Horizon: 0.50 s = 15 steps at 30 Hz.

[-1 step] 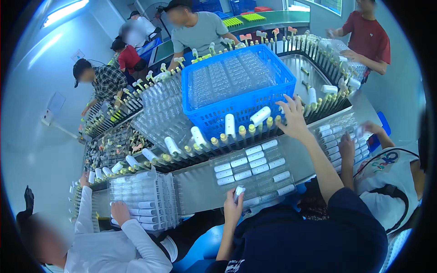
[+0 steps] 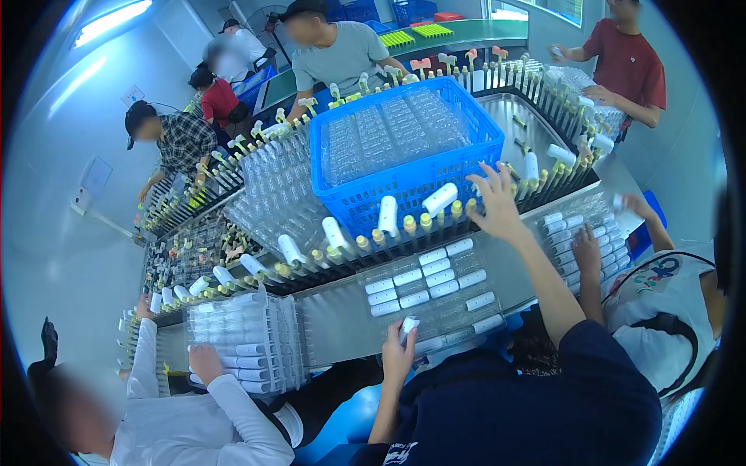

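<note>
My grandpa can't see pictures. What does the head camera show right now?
A person's left hand holds a white piece near a clear tray partly filled with white pieces. The open right hand is beside yellow-tipped pegs; a blue crate stands beyond, with co-workers around.

White casings (image 2: 444,289), blue crate (image 2: 412,175), checked shirt (image 2: 186,140), seemingly yellowish peg tips (image 2: 425,221)

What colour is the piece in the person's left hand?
The held piece is white, seen in the head view.
</note>
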Each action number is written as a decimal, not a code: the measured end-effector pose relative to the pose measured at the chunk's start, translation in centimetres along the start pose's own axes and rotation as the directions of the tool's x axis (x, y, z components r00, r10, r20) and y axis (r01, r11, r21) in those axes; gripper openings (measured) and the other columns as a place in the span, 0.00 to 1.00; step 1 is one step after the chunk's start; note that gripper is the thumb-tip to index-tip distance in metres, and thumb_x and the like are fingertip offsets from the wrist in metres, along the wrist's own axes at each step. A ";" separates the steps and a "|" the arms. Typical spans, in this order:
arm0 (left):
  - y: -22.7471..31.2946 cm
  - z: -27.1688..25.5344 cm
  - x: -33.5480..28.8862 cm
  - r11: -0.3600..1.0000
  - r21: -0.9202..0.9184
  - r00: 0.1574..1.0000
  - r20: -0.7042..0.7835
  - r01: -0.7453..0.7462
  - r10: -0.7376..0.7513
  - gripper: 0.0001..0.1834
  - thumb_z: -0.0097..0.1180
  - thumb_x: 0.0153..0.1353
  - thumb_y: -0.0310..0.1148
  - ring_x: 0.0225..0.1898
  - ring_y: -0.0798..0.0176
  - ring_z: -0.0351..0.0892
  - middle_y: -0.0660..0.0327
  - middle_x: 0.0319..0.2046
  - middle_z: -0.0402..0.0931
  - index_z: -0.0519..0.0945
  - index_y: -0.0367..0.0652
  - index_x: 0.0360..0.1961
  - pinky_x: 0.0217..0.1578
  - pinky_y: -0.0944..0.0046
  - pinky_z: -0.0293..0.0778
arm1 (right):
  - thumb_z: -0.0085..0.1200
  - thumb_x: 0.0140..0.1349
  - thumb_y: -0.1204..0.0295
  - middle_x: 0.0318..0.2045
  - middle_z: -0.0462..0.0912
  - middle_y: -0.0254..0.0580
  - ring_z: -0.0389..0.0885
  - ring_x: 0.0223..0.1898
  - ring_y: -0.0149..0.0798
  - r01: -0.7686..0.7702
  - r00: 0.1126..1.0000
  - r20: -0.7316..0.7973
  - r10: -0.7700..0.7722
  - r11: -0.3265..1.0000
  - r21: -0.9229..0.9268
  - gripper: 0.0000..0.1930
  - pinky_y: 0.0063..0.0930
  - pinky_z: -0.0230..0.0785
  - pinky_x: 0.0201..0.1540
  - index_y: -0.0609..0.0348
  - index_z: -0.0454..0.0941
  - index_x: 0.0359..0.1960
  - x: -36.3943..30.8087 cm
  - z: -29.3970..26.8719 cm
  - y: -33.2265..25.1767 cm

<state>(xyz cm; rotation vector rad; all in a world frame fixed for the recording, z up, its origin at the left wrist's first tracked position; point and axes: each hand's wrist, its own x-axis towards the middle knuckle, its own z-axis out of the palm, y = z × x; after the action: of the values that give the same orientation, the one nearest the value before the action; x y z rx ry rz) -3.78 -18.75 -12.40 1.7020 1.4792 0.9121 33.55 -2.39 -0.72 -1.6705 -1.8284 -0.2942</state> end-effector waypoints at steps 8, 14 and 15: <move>0.9 -0.4 1.4 1.000 -0.007 0.999 0.052 -0.013 0.013 0.23 0.63 0.77 0.41 0.50 0.32 0.90 0.36 0.47 0.88 0.77 0.36 0.63 0.48 0.43 0.83 | 0.76 0.55 0.68 0.81 0.59 0.57 0.50 0.83 0.70 0.035 0.992 0.115 -0.047 0.994 0.106 0.50 0.67 0.52 0.81 0.42 0.64 0.82 -2.0 -0.6 -7.3; -0.5 -1.2 1.7 0.998 -0.048 0.997 -0.067 0.042 -0.045 0.23 0.60 0.78 0.38 0.51 0.34 0.89 0.36 0.49 0.87 0.77 0.34 0.66 0.50 0.45 0.83 | 0.69 0.64 0.67 0.74 0.72 0.51 0.61 0.81 0.59 -0.051 0.926 0.363 -0.109 0.913 0.405 0.33 0.67 0.54 0.80 0.49 0.76 0.72 -20.1 5.5 -11.4; -0.9 -1.7 1.6 0.995 -0.064 0.993 -0.079 0.079 -0.084 0.23 0.59 0.78 0.38 0.51 0.35 0.89 0.36 0.49 0.87 0.77 0.33 0.66 0.50 0.46 0.82 | 0.68 0.64 0.66 0.73 0.74 0.49 0.62 0.80 0.58 -0.017 0.859 0.485 -0.162 0.939 0.344 0.30 0.66 0.55 0.80 0.48 0.78 0.70 -22.2 5.3 -12.5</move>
<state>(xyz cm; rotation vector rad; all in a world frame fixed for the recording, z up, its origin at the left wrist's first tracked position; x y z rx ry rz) -5.52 -16.96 -12.21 1.5654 1.5467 0.9835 19.88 -19.53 -14.64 -1.5211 -2.1713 0.4615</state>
